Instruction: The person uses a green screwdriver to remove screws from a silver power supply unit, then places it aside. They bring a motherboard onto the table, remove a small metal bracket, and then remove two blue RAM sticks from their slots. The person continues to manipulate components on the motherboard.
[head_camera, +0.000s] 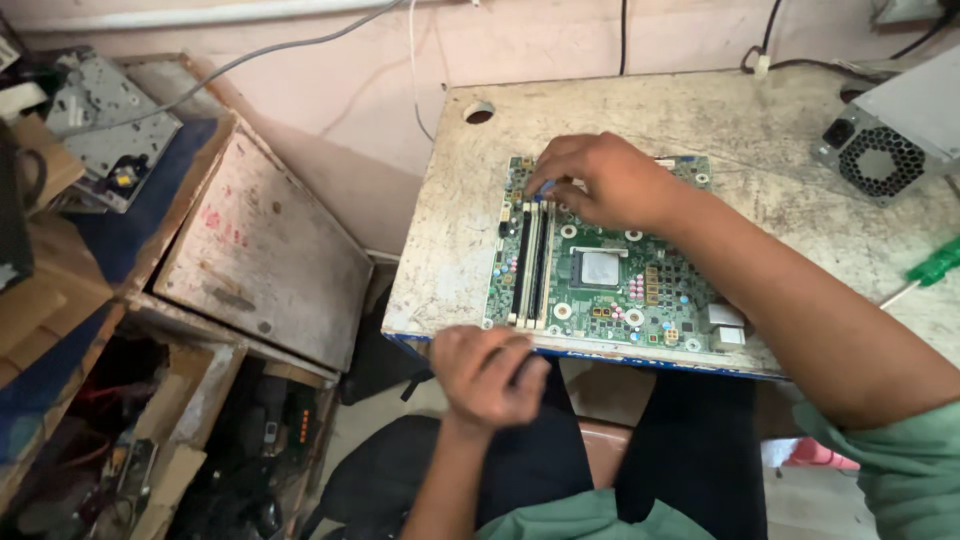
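Hands, two (600, 180) (487, 375), touch one motherboard (610, 280).

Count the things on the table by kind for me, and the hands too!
Green circuit board: 1
Grey power supply box: 1
Green-handled screwdriver: 1
Hands: 2, the left hand and the right hand
Total: 5

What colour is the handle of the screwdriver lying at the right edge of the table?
The screwdriver handle is bright green, seen in the head view.
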